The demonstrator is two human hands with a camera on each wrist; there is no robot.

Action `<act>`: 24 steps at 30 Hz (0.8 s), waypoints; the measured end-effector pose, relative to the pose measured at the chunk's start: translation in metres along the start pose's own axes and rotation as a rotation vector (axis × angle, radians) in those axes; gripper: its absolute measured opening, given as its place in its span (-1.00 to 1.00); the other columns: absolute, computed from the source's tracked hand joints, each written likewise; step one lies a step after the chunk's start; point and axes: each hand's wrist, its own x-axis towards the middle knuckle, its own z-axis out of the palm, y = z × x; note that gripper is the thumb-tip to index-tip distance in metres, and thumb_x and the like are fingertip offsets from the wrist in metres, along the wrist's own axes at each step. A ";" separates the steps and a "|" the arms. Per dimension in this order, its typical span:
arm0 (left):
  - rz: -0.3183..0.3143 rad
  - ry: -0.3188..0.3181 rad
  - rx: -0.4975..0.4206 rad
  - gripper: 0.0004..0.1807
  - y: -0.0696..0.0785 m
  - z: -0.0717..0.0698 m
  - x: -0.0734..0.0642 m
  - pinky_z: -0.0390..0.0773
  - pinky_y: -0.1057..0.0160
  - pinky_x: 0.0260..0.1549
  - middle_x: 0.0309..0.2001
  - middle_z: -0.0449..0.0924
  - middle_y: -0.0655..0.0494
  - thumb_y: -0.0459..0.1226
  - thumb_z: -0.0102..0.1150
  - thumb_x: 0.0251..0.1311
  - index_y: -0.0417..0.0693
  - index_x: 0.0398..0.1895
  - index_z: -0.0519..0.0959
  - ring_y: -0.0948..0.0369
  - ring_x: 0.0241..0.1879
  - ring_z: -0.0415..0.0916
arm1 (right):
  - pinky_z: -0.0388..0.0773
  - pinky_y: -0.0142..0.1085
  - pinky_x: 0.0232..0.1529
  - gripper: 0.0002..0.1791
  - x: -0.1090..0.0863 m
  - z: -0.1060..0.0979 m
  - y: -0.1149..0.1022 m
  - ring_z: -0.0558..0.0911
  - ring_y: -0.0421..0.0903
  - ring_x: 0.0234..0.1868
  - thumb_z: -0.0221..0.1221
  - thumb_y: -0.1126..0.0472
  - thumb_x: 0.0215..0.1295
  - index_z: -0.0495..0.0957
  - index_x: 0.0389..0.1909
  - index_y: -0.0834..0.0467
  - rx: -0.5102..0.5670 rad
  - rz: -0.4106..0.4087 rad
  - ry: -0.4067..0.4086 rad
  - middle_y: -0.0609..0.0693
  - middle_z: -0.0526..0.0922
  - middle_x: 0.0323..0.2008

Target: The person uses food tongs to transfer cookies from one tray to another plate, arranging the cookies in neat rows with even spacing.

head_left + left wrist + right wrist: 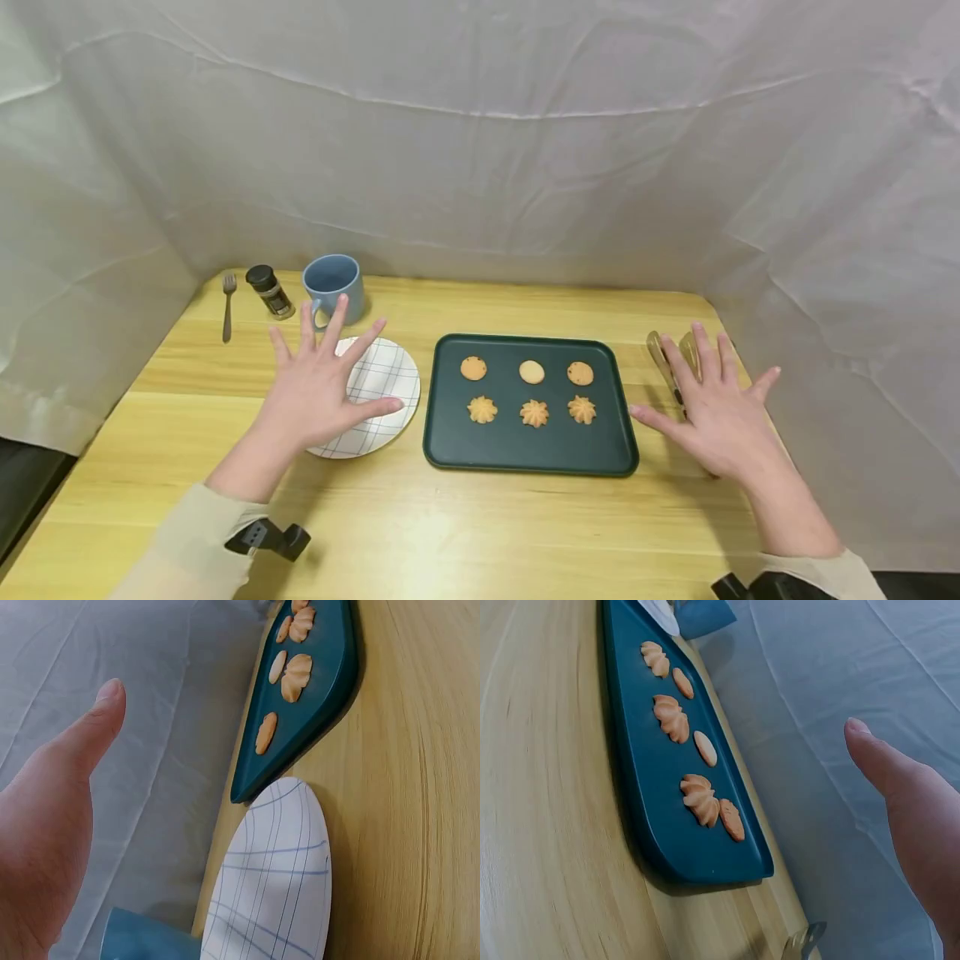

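My left hand (pixel 315 392) hovers with fingers spread over a round white plate (pixel 384 375) with a grid of blue lines, hiding part of it. Between the hands lies a dark green tray (pixel 525 454). On it sit a back row of three round cookies (pixel 532 372) and a front row of three flower-shaped cookies (pixel 534 413). Off the tray's right side, my right hand (pixel 723 417) is spread above what look like gold metal tongs (pixel 660 358), which it largely covers. Both hands hold nothing, and each wrist view shows only a raised thumb and part of the hand.
Behind the plate stands a blue mug (pixel 341 287), its handle toward the left hand. A black-capped spice jar (pixel 270 292) lies tilted left of it, and a fork (pixel 228 308) lies farther left. Pale cloth (pixel 480 183) walls the wooden table (pixel 405 533) at back and sides.
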 end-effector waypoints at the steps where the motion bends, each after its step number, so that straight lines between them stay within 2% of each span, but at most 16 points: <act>1: -0.002 0.005 -0.005 0.23 -0.001 -0.001 -0.001 -0.60 -0.60 0.25 0.72 -0.51 -0.05 0.69 0.00 0.01 0.51 0.73 -0.07 -0.33 0.56 -0.71 | -0.74 0.65 0.07 0.21 0.000 0.000 0.002 -0.36 0.43 0.62 0.16 -0.53 0.32 -0.23 0.75 -0.09 0.004 0.006 -0.001 0.23 -0.43 0.70; 4: -0.018 0.013 -0.028 0.23 -0.005 -0.005 -0.005 -0.47 -0.66 0.26 0.72 -0.50 -0.03 0.66 0.06 0.03 0.50 0.73 -0.05 -0.34 0.57 -0.68 | -0.72 0.65 0.07 0.23 -0.001 0.001 0.006 -0.37 0.42 0.62 0.16 -0.52 0.33 -0.25 0.75 -0.05 0.011 0.019 -0.002 0.18 -0.48 0.69; 8: -0.055 0.011 -0.062 0.21 -0.009 -0.011 -0.012 -0.33 -0.67 0.29 0.73 -0.43 -0.07 0.62 0.10 0.06 0.48 0.74 -0.05 -0.38 0.58 -0.56 | -0.52 0.76 0.07 0.22 -0.003 0.002 0.011 -0.39 0.42 0.62 0.15 -0.49 0.37 -0.29 0.75 -0.03 0.043 0.042 -0.011 0.16 -0.53 0.69; 11: -0.079 0.007 -0.093 0.20 -0.013 -0.014 -0.016 -0.25 -0.66 0.31 0.73 -0.41 -0.05 0.59 0.12 0.10 0.45 0.74 -0.07 -0.34 0.61 -0.48 | -0.34 0.80 0.06 0.20 -0.005 0.005 0.015 -0.36 0.44 0.61 0.15 -0.46 0.40 -0.31 0.75 -0.04 0.089 0.072 -0.022 0.14 -0.55 0.69; 13: -0.093 0.015 -0.119 0.20 -0.016 -0.014 -0.018 -0.17 -0.65 0.32 0.73 -0.39 0.00 0.55 0.16 0.12 0.44 0.75 -0.09 -0.29 0.63 -0.43 | -0.31 0.79 0.08 0.19 -0.006 0.007 0.017 -0.32 0.48 0.61 0.17 -0.43 0.41 -0.31 0.75 -0.05 0.130 0.089 -0.022 0.15 -0.53 0.69; 16: -0.102 0.048 -0.168 0.17 -0.020 -0.015 -0.021 -0.01 -0.60 0.32 0.73 -0.29 0.02 0.48 0.22 0.17 0.40 0.75 -0.06 -0.30 0.62 -0.18 | -0.29 0.74 0.16 0.22 -0.008 0.010 0.022 -0.23 0.55 0.58 0.22 -0.40 0.40 -0.33 0.75 -0.04 0.201 0.105 -0.009 0.18 -0.51 0.69; 20: -0.132 0.082 -0.244 0.13 -0.025 -0.016 -0.025 0.29 -0.54 0.18 0.72 -0.13 0.01 0.40 0.29 0.21 0.36 0.74 -0.01 -0.40 0.47 0.18 | -0.10 0.68 0.21 0.28 -0.010 0.013 0.027 -0.11 0.61 0.54 0.31 -0.35 0.36 -0.31 0.74 0.04 0.286 0.126 0.024 0.23 -0.46 0.69; 24: -0.196 0.058 -0.316 0.10 -0.033 -0.015 -0.028 0.44 -0.54 -0.02 0.70 -0.05 -0.02 0.37 0.27 0.27 0.41 0.75 -0.07 -0.44 0.40 0.28 | 0.12 0.66 0.10 0.28 -0.011 0.016 0.032 0.01 0.64 0.49 0.34 -0.31 0.36 -0.30 0.74 0.08 0.336 0.167 0.047 0.27 -0.38 0.69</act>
